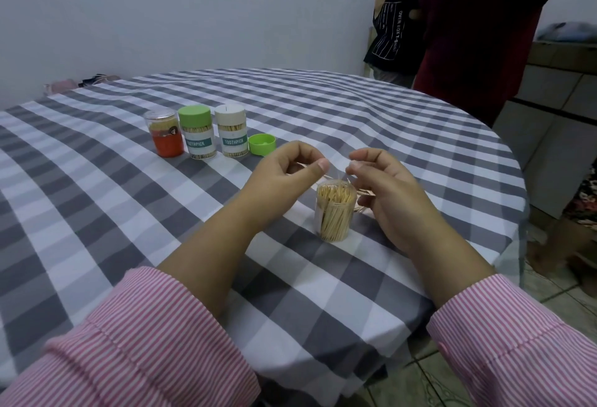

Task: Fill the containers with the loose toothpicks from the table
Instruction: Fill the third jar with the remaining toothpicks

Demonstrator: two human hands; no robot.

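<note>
Grey-and-white checked cloth [129,213] covers the round table. Clear open plastic jar [334,213] stands upright on it near the front right, packed with pale wooden toothpicks. Left hand [287,174] is just above-left of the jar, fingers curled, thumb and forefinger pinching a few toothpicks [303,166]. Right hand [384,184] is just right of the jar, fingers curled, pinching a thin toothpick over the jar mouth; more loose toothpicks [363,193] lie under it beside the jar. Farther back, in a row: clear jar with orange label [164,135], green-lidded toothpick jar [196,132], white-lidded toothpick jar [231,130], then a loose green lid [261,144] lying open side up. Pink striped sleeves [145,342] on both arms.
</note>
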